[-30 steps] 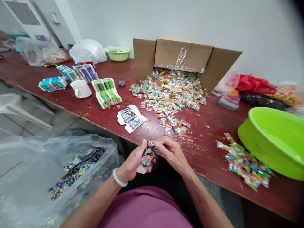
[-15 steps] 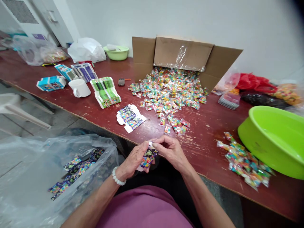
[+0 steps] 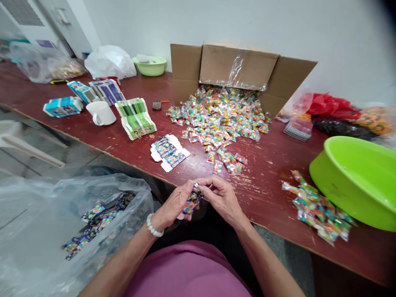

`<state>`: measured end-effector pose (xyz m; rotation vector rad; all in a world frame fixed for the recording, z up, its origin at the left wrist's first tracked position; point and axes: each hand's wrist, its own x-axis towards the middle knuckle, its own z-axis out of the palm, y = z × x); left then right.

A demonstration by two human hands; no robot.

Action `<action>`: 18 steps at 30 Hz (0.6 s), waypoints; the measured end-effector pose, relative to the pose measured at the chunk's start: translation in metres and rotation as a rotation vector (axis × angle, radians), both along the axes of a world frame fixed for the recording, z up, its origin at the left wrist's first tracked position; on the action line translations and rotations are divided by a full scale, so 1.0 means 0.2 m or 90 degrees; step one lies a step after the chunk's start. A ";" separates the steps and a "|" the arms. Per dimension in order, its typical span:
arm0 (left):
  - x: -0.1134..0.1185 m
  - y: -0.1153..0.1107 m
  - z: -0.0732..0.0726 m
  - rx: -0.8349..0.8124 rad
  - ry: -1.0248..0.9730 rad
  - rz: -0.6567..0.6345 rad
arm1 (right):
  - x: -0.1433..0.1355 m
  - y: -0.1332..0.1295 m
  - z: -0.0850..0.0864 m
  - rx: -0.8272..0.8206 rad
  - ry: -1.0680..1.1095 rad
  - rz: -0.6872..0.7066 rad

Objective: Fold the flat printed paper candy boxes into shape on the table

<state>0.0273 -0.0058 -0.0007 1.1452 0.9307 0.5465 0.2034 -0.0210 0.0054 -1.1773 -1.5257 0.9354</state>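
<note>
A small dark printed candy box (image 3: 192, 201) is held between my two hands, just off the table's front edge. My left hand (image 3: 176, 203), with a pale bead bracelet at the wrist, wraps around the box from the left. The thumb and fingers of my right hand (image 3: 221, 199) pinch the white flap at its upper end. A white flap also sticks out at the lower end. Flat unfolded box blanks (image 3: 170, 152) of the same print lie on the table ahead. Small clear packets of coloured candy (image 3: 230, 161) lie past my right hand.
A cardboard carton (image 3: 238, 68) spills many candy packets onto the red table (image 3: 262, 185). To the right stands a green basin (image 3: 349, 194) with packets beside it. A clear plastic bag (image 3: 40, 214) with printed boxes hangs low left. A white mug (image 3: 101, 113) stands farther back.
My hands stay in nearly the same place, with my right fingers still working at the box's upper flap. The box shows slightly less between them. The whole view has shifted a little.
</note>
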 end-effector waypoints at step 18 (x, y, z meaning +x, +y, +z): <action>-0.02 0.07 0.00 -0.107 -0.192 0.197 | 0.20 0.27 -0.23 0.081 -0.516 -0.173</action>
